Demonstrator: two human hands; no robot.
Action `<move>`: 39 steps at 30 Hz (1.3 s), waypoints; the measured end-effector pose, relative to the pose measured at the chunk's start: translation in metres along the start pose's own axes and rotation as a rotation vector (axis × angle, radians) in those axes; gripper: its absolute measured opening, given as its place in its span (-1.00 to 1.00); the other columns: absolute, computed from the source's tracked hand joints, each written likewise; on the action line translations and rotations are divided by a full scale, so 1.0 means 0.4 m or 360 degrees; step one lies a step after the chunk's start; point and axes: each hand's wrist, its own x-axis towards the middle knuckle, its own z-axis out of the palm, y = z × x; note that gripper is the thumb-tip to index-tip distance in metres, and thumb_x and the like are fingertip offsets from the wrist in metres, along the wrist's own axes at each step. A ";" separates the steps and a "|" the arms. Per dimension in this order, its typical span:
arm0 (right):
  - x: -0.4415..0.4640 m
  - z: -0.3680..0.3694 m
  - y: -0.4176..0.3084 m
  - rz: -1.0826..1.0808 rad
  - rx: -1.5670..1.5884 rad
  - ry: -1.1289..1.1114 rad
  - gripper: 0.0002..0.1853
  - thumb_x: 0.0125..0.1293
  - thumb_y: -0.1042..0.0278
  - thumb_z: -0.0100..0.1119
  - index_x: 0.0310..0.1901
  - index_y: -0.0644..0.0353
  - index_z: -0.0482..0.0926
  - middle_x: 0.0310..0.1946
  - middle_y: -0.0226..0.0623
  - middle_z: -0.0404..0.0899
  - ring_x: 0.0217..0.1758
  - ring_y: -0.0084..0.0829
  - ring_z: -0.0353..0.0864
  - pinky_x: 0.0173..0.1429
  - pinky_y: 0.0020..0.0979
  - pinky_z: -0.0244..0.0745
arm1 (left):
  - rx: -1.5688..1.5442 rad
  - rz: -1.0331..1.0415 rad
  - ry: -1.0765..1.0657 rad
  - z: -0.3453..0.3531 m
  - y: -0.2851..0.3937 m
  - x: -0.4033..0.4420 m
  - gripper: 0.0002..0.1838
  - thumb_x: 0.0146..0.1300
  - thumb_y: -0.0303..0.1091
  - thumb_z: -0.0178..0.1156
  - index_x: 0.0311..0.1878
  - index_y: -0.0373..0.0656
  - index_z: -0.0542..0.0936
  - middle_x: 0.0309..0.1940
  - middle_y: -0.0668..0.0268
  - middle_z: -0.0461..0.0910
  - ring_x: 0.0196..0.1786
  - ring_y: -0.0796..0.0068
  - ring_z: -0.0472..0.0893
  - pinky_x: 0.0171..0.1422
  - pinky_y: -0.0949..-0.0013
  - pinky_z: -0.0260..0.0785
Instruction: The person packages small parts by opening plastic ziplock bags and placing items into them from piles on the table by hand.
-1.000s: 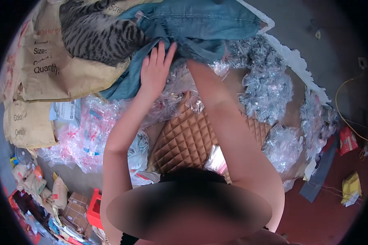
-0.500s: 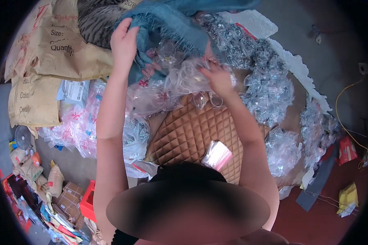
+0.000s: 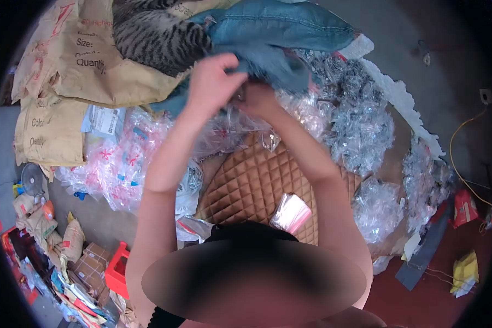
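Observation:
My left hand is closed at the near edge of a blue, frayed cloth, its fingers bent toward my other hand. What lies between those fingers, if anything, I cannot make out. Close beside it, my right hand points left; its fingers are blurred and partly hidden. Both hands are above a heap of clear plastic bags with red marks. A grey striped cat lies to the left of the cloth, on brown paper sacks.
A brown quilted cushion lies in front of me, with a pink-edged stack of clear sleeves on it. Bundles of clear plastic packets lie on the right. A red stool and a carton stand at lower left.
My left hand has moved right and down, and my right hand left, so they now meet. The blue cloth has shifted to the right, showing more of the cat.

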 end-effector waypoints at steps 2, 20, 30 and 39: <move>0.103 0.052 0.022 0.0122 -0.0127 0.0081 -0.33 0.15 -0.02 0.26 0.28 0.08 0.43 -0.12 -0.03 0.68 0.02 -0.01 0.65 0.10 -0.06 0.57 | 0.0085 -0.0026 -0.0170 0.024 0.017 -0.067 -0.83 0.05 -0.41 0.32 -0.38 -0.29 0.55 -0.49 0.09 0.53 -0.44 0.34 0.56 -0.27 0.34 0.39; -0.026 -0.031 0.111 -0.0310 -0.1365 -0.0081 -0.48 0.19 0.20 0.20 0.22 0.05 0.51 0.04 -0.14 0.64 0.22 -0.11 0.54 0.19 -0.10 0.56 | -0.1456 -0.0597 0.0376 -0.124 -0.056 -0.013 -0.81 0.29 -0.47 0.25 -0.46 -0.12 0.50 -0.45 0.52 0.55 -0.39 0.76 0.44 -0.25 0.63 0.27; -0.343 -0.003 0.446 -0.0272 -0.1212 -0.0084 -0.50 0.21 0.38 0.27 0.21 -0.16 0.48 0.33 -0.13 0.39 0.34 -0.06 0.42 0.26 -0.12 0.48 | -0.1539 -0.0348 0.0518 -0.127 0.002 0.042 -0.97 0.31 -0.48 0.22 -0.24 -0.21 0.62 -0.29 0.43 0.66 -0.27 0.70 0.56 -0.15 0.58 0.37; 0.007 -0.113 0.246 -0.0284 0.0175 0.1555 0.04 -0.21 0.07 0.67 0.27 0.31 0.24 0.05 0.13 0.53 -0.02 0.10 0.62 0.07 -0.09 0.53 | -0.1565 -0.0185 0.0736 -0.193 0.090 0.025 -0.84 0.31 -0.50 0.17 -0.11 -0.34 0.63 -0.20 0.25 0.70 -0.15 0.50 0.67 -0.01 0.48 0.47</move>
